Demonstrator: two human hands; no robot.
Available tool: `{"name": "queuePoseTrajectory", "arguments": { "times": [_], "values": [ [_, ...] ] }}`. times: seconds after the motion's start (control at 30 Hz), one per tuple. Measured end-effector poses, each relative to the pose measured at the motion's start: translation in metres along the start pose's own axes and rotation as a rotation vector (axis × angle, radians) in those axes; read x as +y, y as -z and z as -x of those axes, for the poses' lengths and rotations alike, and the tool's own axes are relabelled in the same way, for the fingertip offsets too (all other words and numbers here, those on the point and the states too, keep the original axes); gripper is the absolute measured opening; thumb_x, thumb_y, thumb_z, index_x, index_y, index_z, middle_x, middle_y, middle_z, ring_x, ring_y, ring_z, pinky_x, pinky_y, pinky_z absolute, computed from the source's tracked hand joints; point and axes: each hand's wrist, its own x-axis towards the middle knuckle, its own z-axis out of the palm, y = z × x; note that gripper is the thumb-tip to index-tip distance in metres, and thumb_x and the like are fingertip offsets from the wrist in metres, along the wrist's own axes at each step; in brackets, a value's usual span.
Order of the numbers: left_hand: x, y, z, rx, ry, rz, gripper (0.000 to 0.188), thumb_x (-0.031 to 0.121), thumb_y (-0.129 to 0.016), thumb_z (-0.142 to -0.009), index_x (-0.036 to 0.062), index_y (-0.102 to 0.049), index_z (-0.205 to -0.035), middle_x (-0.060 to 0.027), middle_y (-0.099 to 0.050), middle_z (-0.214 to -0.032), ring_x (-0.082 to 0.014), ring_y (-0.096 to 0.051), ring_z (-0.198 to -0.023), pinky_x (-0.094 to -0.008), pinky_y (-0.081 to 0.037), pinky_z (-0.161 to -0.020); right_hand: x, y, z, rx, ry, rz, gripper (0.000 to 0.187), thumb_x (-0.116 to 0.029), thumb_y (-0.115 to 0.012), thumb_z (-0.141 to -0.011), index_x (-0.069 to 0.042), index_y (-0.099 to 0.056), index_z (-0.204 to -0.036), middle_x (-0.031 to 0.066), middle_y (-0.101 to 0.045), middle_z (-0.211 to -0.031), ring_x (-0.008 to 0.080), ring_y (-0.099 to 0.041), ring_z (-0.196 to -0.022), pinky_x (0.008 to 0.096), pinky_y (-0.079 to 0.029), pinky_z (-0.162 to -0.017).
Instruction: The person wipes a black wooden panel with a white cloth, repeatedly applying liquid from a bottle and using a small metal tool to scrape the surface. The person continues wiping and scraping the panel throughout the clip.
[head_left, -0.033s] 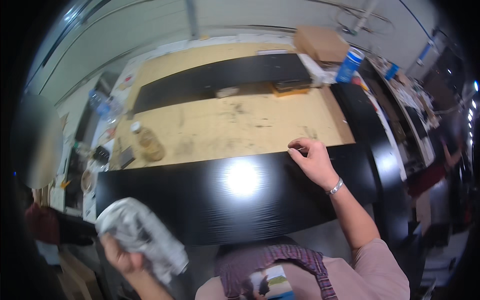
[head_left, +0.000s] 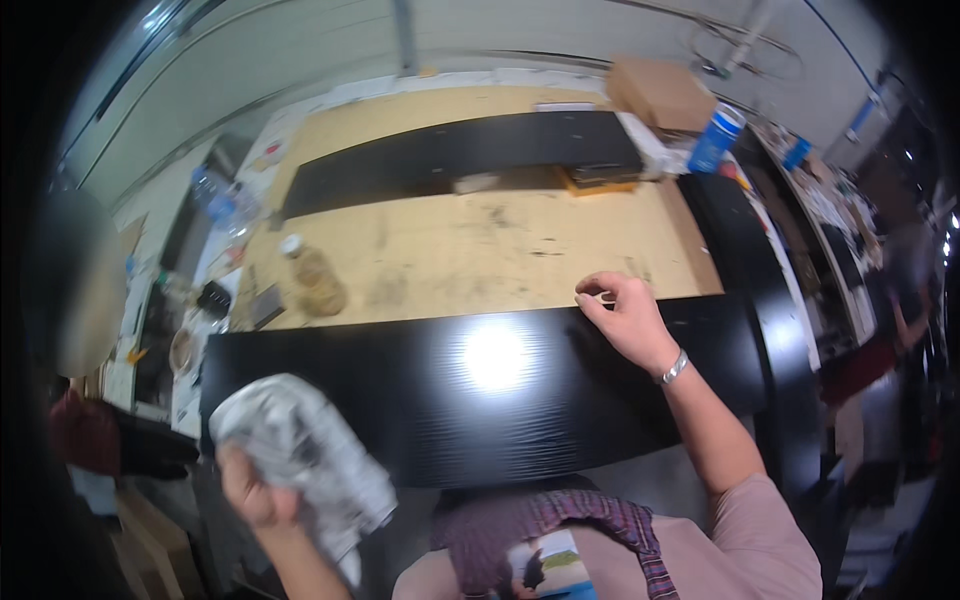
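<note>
Glossy black panel (head_left: 480,400) lies flat along desk's (head_left: 470,260) near edge, lamp glare mid-surface. Right hand (head_left: 622,315) rests at its far edge, fingers curled. Left hand (head_left: 250,492) grips crumpled grey rag (head_left: 305,465).

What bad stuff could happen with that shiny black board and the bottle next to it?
1. The glossy black panel sticks out past the near table edge, and only the right hand rests on its far edge. It might tip or slide.
2. The plastic bottle of brownish liquid stands close beside the panel's far edge. A sideways push could knock it over.
3. The left hand grips a crumpled grey wad; any grit in it might scratch the shine.
</note>
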Motion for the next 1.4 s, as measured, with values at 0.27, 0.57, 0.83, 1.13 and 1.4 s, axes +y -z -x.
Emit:
{"name": "queuePoseTrajectory", "arguments": {
  "times": [0.27,0.57,0.83,1.13,1.4],
  "values": [
    [-0.013,0.077,-0.077,0.206,0.302,0.247,0.045,0.030,-0.043,-0.110,0.0007,-0.053,-0.142,-0.0152,-0.061,-0.140,-0.0299,-0.058,-0.129,-0.0467,-0.041,-0.114,-0.081,-0.233,-0.154,-0.360,0.000,-0.065,0.066,-0.033,-0.077,-0.083,0.003,-0.059,-0.136,0.0236,-0.064,-0.134,0.0348,-0.063,-0.122,0.0395,-0.048,-0.106],
    [-0.016,0.096,-0.074,0.430,0.365,0.324,0.043,0.029,-0.041,-0.110,-0.0031,-0.052,-0.138,-0.0174,-0.063,-0.133,-0.0303,-0.062,-0.123,-0.0461,-0.046,-0.109,-0.148,-0.368,-0.206,-0.445,-0.045,-0.419,0.054,-0.027,-0.089,-0.075,0.000,-0.067,-0.117,0.0133,-0.073,-0.114,0.0193,-0.071,-0.097,0.0329,-0.056,-0.085],
    [-0.023,0.107,-0.071,0.457,0.428,0.280,0.051,0.035,-0.036,-0.111,-0.0040,-0.050,-0.140,-0.0190,-0.058,-0.140,-0.0335,-0.056,-0.130,-0.0490,-0.040,-0.115,-0.145,-0.363,-0.198,-0.269,0.141,-0.229,0.033,-0.015,-0.084,-0.072,-0.001,-0.072,-0.099,0.0105,-0.074,-0.101,0.0199,-0.070,-0.094,0.0334,-0.055,-0.085],
    [-0.024,0.098,-0.085,0.466,0.403,0.211,0.048,0.032,-0.039,-0.111,-0.0050,-0.051,-0.139,-0.0179,-0.059,-0.139,-0.0295,-0.057,-0.130,-0.0460,-0.042,-0.113,-0.207,-0.273,-0.144,-0.359,0.999,0.351,0.019,-0.015,-0.075,-0.061,-0.007,-0.061,-0.072,0.0094,-0.060,-0.080,0.0312,-0.061,-0.084,0.0420,-0.051,-0.077],
    [-0.036,0.089,-0.105,0.441,0.500,0.241,0.037,0.022,-0.040,-0.111,-0.0050,-0.056,-0.130,-0.0152,-0.064,-0.128,-0.0261,-0.063,-0.118,-0.0429,-0.049,-0.104,-0.206,-0.264,-0.142,-0.400,1.003,0.761,0.015,-0.021,-0.066,-0.076,-0.007,-0.072,-0.076,0.0075,-0.069,-0.083,0.0246,-0.062,-0.091,0.0374,-0.047,-0.079]
  ]
}}
